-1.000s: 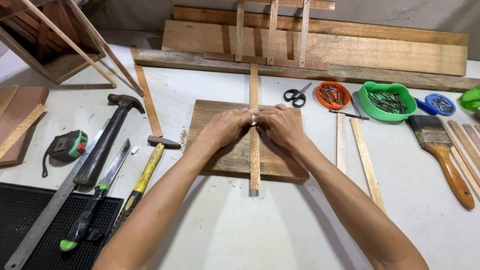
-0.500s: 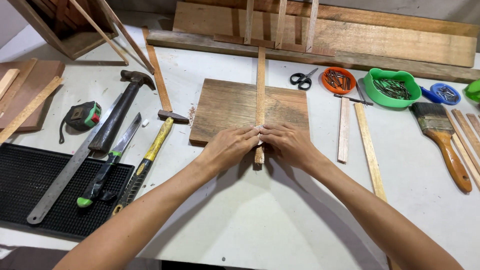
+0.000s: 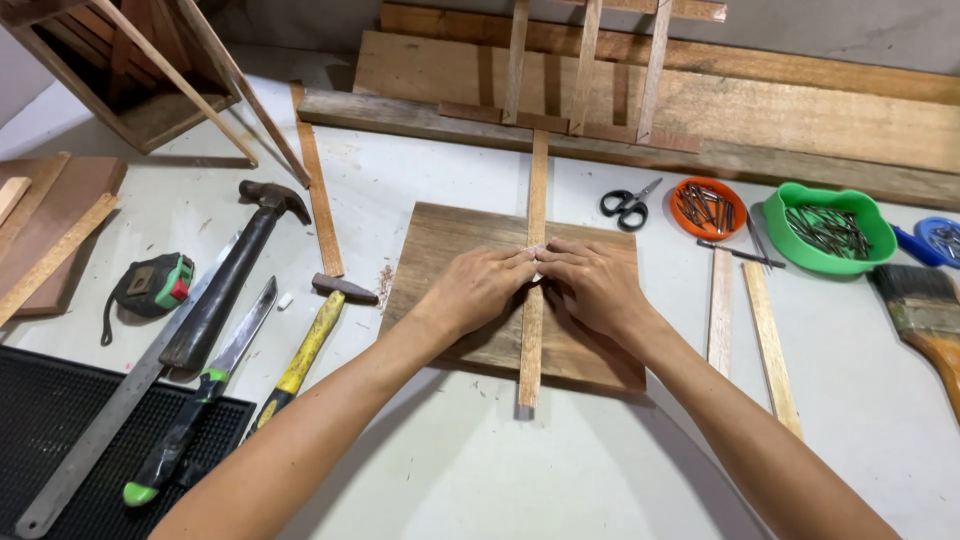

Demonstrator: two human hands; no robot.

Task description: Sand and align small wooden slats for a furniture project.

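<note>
hands meet at the middle of a square wooden board [image 3: 470,290] that lies flat near the centre of the table [image 3: 560,470]. left hand [image 3: 478,288] and right hand [image 3: 595,285] both press fingertips down on a thin wooden strip [image 3: 532,330] running lengthwise over the board, its near end overhanging the board's front edge. fingers are curled narrow and close together around a small pale scrap between them; what it is cannot be told. toward the left edge lie a claw hammer [image 3: 225,290], a yellow-handled hammer [image 3: 305,345], a steel ruler [image 3: 90,450] and a tape measure [image 3: 152,285]. toward the right edge sit black scissors [image 3: 627,203], an orange dish of nails [image 3: 708,208], a green bowl of nails [image 3: 828,228] and a paintbrush [image 3: 925,320].
</note>
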